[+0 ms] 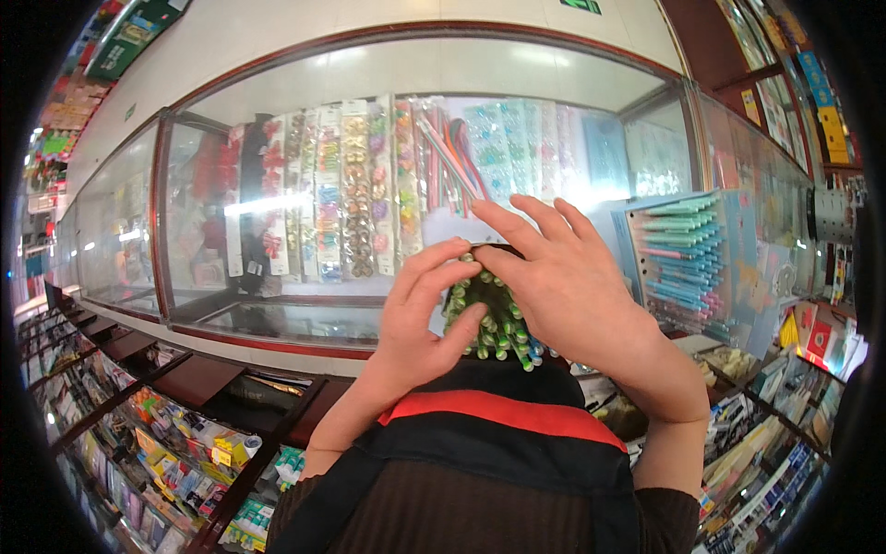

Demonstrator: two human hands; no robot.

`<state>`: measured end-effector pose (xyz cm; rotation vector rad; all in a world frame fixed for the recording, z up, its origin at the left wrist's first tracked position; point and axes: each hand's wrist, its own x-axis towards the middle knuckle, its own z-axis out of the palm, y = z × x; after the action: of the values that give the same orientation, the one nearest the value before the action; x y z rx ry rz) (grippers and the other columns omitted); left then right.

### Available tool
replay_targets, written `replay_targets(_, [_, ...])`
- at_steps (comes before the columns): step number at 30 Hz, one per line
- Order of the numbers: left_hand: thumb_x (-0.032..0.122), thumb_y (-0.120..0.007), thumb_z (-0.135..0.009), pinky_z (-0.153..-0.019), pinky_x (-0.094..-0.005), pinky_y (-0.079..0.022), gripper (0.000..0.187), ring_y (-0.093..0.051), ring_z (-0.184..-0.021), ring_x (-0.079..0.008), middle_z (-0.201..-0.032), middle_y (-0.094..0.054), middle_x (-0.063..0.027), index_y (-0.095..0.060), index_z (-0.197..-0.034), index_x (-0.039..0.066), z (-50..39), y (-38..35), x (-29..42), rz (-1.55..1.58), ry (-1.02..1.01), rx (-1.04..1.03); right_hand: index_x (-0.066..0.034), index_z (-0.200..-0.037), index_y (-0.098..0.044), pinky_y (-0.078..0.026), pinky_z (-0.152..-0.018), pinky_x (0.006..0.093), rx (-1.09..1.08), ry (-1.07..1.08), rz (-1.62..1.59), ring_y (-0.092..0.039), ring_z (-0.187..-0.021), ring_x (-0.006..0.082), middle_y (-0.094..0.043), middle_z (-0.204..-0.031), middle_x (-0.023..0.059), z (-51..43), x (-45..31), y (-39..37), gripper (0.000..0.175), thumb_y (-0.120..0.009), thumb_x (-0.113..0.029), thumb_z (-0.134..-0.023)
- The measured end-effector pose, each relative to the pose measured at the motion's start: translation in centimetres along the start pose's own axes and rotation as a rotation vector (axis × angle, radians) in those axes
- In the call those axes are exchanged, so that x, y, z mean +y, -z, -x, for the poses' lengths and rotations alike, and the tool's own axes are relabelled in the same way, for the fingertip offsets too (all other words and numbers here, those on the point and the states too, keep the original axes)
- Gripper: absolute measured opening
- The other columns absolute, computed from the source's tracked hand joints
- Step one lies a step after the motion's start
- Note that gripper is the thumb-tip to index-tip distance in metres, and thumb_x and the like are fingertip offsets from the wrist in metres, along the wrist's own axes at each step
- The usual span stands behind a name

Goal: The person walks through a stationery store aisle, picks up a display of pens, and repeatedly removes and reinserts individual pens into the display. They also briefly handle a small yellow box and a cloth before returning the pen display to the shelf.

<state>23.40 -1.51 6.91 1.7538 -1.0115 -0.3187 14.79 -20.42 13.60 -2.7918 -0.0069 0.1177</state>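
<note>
A dark container packed with green-ended pens or similar sticks [502, 339] stands in front of my body, partly covered by my hands; a few blue ends show at its right. My left hand [432, 311] is curled at its left side, fingertips by one stick's end near the far rim. From the right, my right hand [571, 277] reaches over the container, its thumb near the left fingertips and its other fingers spread. Whether either hand grips a stick cannot be seen clearly. To the right, a clear box holds green, blue and pink pens [682, 256].
A glass display case [429, 41] with a dark red frame holds packaged hair ornaments [356, 201] and a bundle of coloured sticks [450, 156]. Shelves of packaged goods [187, 443] lie at the lower left, with more stationery compartments [761, 457] at the lower right.
</note>
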Motion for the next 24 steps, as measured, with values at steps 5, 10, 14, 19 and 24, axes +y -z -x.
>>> replay_targets(5, [0.005, -0.076, -0.080, -0.105, -0.0460, -0.045, 0.039, -0.057, -0.123, -0.0364, -0.126, -0.063, -0.0141, -0.065, -0.118, 0.006, 0.0, 0.0, 0.1, -0.021, -0.074, 0.043, -0.0123, -0.112, -0.067, -0.039, -0.106, 0.0572, 0.049, 0.031, 0.061, -0.050, -0.131, 0.0361, -0.053, -0.144, 0.0092, -0.6, -0.5, -0.3, 0.031, -0.064, -0.012, -0.081])
replay_targets(10, [0.006, -0.074, -0.083, -0.106, -0.0453, -0.043, 0.041, -0.055, -0.124, -0.0367, -0.120, -0.063, -0.0138, -0.062, -0.122, 0.005, 0.4, -0.2, 0.5, 0.006, -0.117, 0.065, -0.0163, -0.114, -0.069, -0.038, -0.107, 0.0590, -0.021, 0.028, 0.210, -0.052, -0.130, 0.0372, -0.055, -0.142, 0.0093, -1.1, -0.5, -0.7, 0.031, -0.064, -0.012, -0.083])
replay_targets(14, [0.013, -0.074, -0.085, -0.109, -0.0509, -0.039, 0.042, -0.055, -0.125, -0.0358, -0.124, -0.064, -0.0134, -0.063, -0.126, 0.008, 0.9, -0.2, 0.7, -0.112, -0.083, 0.066, -0.0164, -0.112, -0.070, -0.038, -0.107, 0.0587, 0.089, 0.079, 0.273, -0.052, -0.129, 0.0367, -0.055, -0.141, 0.0091, -0.5, -0.7, -1.2, 0.029, -0.063, -0.013, -0.084])
replay_targets(19, [0.028, -0.068, -0.091, -0.112, -0.0589, -0.031, 0.051, -0.054, -0.125, -0.0378, -0.128, -0.064, -0.0123, -0.057, -0.137, 0.008, 0.7, 0.1, 1.6, -0.412, -0.124, 0.019, -0.0074, -0.114, -0.069, -0.042, -0.104, 0.0558, 0.023, -0.029, 0.298, -0.053, -0.128, 0.0366, -0.053, -0.143, 0.0147, -0.2, -1.1, -1.6, 0.032, -0.063, -0.016, -0.083])
replay_targets(24, [0.038, -0.062, -0.095, -0.110, -0.0602, -0.032, 0.070, -0.056, -0.123, -0.0426, -0.127, -0.065, -0.0190, -0.041, -0.147, -0.003, 0.2, -0.9, 3.2, -0.599, -0.017, -0.065, -0.0055, -0.116, -0.069, -0.046, -0.101, 0.0522, -0.081, -0.088, 0.087, -0.053, -0.128, 0.0355, -0.048, -0.149, 0.0173, -1.0, 0.3, -1.7, 0.034, -0.060, -0.015, -0.085])
